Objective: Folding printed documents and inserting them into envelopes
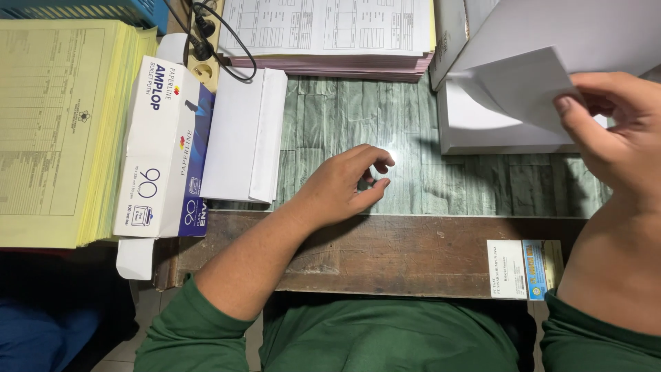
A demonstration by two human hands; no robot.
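Observation:
My right hand (pixel 613 134) pinches the corner of a white sheet of paper (pixel 523 86) and lifts it off a stack of white paper (pixel 482 127) at the right. My left hand (pixel 344 186) rests on the grey-green desk surface (pixel 344 110) near the middle, fingers loosely curled, holding nothing. A pile of white envelopes (pixel 244 134) lies just to its left, beside a white and blue envelope box (pixel 165 145).
A thick stack of yellow printed forms (pixel 58 131) fills the left side. White and pink printed forms (pixel 330 34) lie at the back. A power strip with black plugs (pixel 203 41) sits behind the box. A small card (pixel 523 269) lies on the brown wooden front edge (pixel 385 255).

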